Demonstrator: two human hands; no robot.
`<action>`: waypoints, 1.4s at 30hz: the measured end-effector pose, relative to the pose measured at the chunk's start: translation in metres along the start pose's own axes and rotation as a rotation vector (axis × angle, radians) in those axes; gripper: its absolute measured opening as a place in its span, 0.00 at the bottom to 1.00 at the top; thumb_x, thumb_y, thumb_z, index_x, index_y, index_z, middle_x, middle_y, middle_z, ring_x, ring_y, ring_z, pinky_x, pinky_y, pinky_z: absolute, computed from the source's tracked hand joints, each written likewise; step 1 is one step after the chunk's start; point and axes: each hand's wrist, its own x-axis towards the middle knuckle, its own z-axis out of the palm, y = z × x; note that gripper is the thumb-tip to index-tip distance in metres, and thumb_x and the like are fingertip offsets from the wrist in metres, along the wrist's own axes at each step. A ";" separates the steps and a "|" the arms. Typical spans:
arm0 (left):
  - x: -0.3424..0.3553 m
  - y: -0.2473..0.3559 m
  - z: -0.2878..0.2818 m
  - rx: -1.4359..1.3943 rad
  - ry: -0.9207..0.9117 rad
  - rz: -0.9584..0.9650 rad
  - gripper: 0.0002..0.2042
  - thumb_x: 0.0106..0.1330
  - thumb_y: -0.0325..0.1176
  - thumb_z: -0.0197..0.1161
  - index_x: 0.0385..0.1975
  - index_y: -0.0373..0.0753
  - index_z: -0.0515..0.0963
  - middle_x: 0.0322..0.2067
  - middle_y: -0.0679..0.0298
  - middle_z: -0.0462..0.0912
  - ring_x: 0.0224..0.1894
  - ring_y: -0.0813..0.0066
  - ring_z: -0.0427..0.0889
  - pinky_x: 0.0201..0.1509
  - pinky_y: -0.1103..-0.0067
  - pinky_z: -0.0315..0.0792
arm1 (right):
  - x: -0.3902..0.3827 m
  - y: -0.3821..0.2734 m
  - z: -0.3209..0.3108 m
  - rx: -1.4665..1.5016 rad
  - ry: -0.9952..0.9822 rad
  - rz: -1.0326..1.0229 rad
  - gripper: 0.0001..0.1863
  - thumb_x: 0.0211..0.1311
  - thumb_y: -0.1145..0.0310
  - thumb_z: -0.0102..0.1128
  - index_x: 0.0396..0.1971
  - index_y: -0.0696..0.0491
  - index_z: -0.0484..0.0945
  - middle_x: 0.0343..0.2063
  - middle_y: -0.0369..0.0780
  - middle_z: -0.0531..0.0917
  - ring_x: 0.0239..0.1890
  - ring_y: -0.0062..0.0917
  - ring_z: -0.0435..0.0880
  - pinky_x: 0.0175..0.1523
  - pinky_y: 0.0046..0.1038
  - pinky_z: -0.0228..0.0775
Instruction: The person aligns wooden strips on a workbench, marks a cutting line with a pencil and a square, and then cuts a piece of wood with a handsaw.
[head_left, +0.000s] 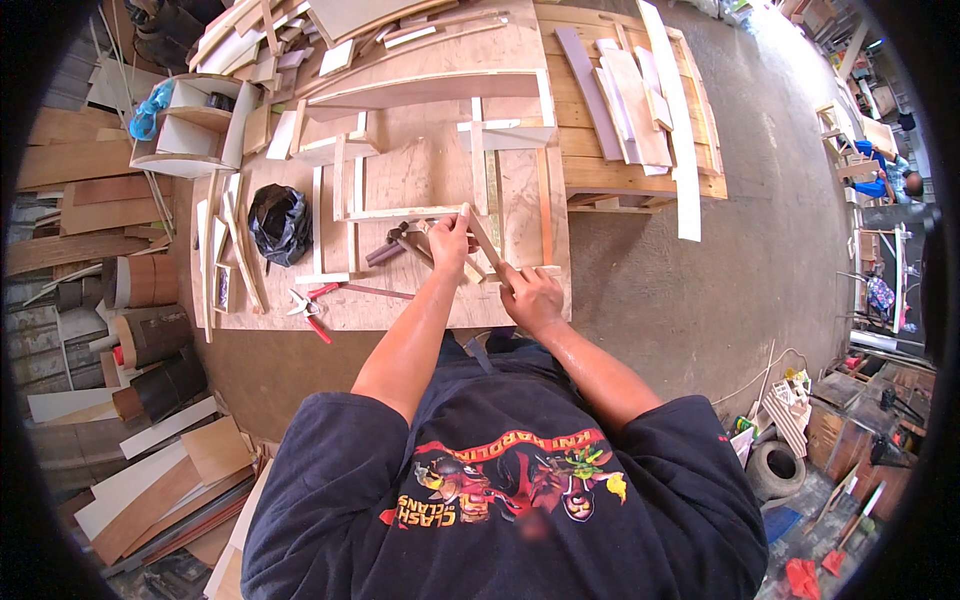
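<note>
My left hand is closed on the upper end of a narrow wooden strip beside the frame's front rail. My right hand grips the strip's lower end near the plywood table's front edge. The strip slants between them. A wooden frame of boards and short crosspieces stands beyond my hands. A hammer, partly behind my left hand, lies beside dark cylindrical pieces. Red-handled pliers lie at the front edge, left of my forearms.
A black bag, loose strips and a curved shelf piece occupy the table's left. A slatted table with boards stands to the right, beside concrete floor. Another person is at far right. Offcuts are piled at left.
</note>
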 end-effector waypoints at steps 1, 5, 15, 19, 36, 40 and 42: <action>-0.001 0.001 0.000 0.003 -0.007 0.000 0.21 0.75 0.48 0.62 0.36 0.31 0.81 0.27 0.61 0.85 0.21 0.75 0.84 0.22 0.80 0.79 | 0.000 0.000 0.000 -0.004 0.001 0.002 0.24 0.53 0.63 0.67 0.54 0.40 0.84 0.31 0.36 0.82 0.37 0.33 0.84 0.38 0.39 0.76; -0.001 0.005 -0.001 0.015 -0.030 -0.015 0.21 0.75 0.48 0.63 0.38 0.31 0.82 0.27 0.60 0.86 0.21 0.74 0.85 0.23 0.80 0.80 | 0.002 0.000 0.000 -0.016 0.009 -0.003 0.24 0.54 0.62 0.66 0.54 0.41 0.84 0.30 0.36 0.83 0.35 0.34 0.85 0.37 0.39 0.76; -0.004 0.012 -0.005 0.005 -0.075 -0.109 0.19 0.75 0.46 0.62 0.39 0.32 0.82 0.31 0.61 0.86 0.24 0.74 0.86 0.26 0.80 0.80 | 0.001 0.002 0.002 -0.029 0.040 -0.019 0.22 0.53 0.64 0.65 0.51 0.42 0.85 0.28 0.36 0.83 0.33 0.33 0.85 0.35 0.40 0.75; 0.001 0.001 -0.013 -0.131 -0.113 -0.180 0.16 0.74 0.44 0.64 0.44 0.35 0.81 0.34 0.62 0.86 0.28 0.74 0.85 0.35 0.77 0.83 | 0.002 -0.003 0.003 -0.040 0.038 -0.026 0.22 0.53 0.64 0.65 0.51 0.43 0.86 0.28 0.35 0.82 0.33 0.33 0.85 0.35 0.39 0.75; -0.003 -0.016 -0.003 -0.185 -0.135 -0.047 0.13 0.75 0.38 0.63 0.43 0.32 0.83 0.33 0.62 0.88 0.28 0.73 0.87 0.35 0.76 0.83 | 0.003 0.001 0.003 -0.036 0.067 -0.052 0.21 0.53 0.63 0.66 0.50 0.44 0.85 0.28 0.35 0.82 0.31 0.32 0.85 0.34 0.39 0.74; -0.001 -0.017 -0.006 -0.171 -0.127 -0.045 0.14 0.75 0.38 0.63 0.43 0.31 0.83 0.33 0.62 0.87 0.28 0.73 0.87 0.33 0.77 0.82 | 0.003 -0.002 0.001 -0.028 0.069 -0.053 0.21 0.53 0.64 0.66 0.50 0.45 0.85 0.27 0.35 0.82 0.31 0.32 0.85 0.34 0.38 0.75; -0.002 -0.016 -0.006 -0.153 -0.131 -0.054 0.14 0.75 0.38 0.63 0.43 0.31 0.83 0.33 0.62 0.87 0.28 0.73 0.87 0.32 0.77 0.82 | 0.003 -0.002 0.001 -0.029 0.067 -0.051 0.21 0.53 0.64 0.66 0.50 0.45 0.85 0.27 0.35 0.82 0.30 0.32 0.85 0.34 0.38 0.75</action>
